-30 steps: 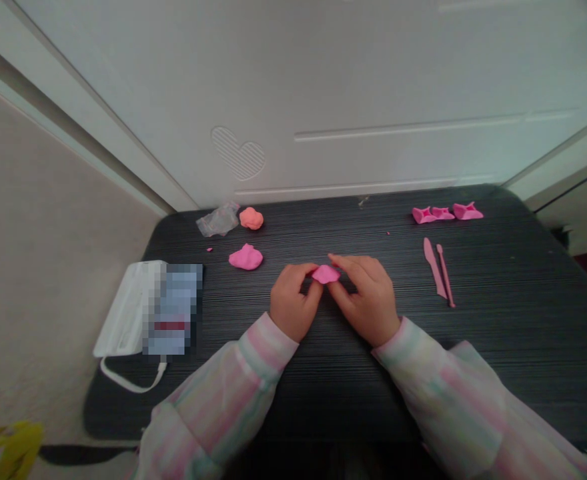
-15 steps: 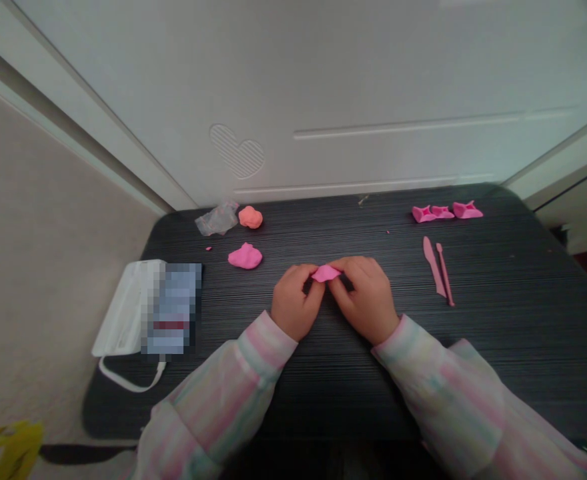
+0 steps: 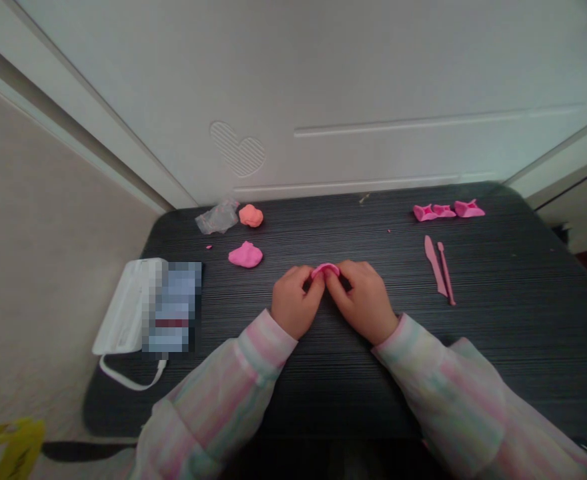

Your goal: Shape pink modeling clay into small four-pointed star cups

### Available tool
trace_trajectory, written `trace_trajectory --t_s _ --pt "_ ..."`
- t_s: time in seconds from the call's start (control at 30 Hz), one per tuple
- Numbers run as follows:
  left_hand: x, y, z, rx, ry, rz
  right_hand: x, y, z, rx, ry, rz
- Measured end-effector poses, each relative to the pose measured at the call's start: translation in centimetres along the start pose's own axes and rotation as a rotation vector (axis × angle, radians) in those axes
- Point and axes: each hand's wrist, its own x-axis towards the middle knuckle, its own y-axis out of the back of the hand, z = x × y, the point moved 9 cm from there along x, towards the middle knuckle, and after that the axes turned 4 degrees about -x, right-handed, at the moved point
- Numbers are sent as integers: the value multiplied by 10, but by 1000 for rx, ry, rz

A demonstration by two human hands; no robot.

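Between my two hands is a small piece of pink modelling clay (image 3: 325, 267), curved upward in an arch, with my thumbs pressed against its near side. My left hand (image 3: 296, 300) pinches its left end, and my right hand (image 3: 363, 297) pinches its right end. The fingertips behind the clay are partly hidden. To the left of my hands lies a larger lump of pink clay (image 3: 245, 255). Off to the right rest a pink plastic knife (image 3: 434, 265) and a thin pink stick tool (image 3: 446, 275), side by side.
Several folded pink clay shapes (image 3: 443, 211) stand at the back right. An orange clay lump (image 3: 251, 216) and a crumpled clear bag (image 3: 217, 218) lie at the back left. A white power bank (image 3: 126, 307) with a cable (image 3: 128, 383) sits beside a blurred phone (image 3: 173, 307).
The pink clay between my fingers has gone from a flatter, pointed piece to a bent arch. My right fingers have shifted slightly toward me and the thumbs are now pressed into the clay.
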Motion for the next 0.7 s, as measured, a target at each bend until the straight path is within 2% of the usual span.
trace_trajectory --t_s 0.4,0.7 --pt "3 2 1 1 -40 -23 2 -1 5 94 -44 -53" --pt "2 6 3 -30 -47 23 2 -3 8 117 -70 -97"
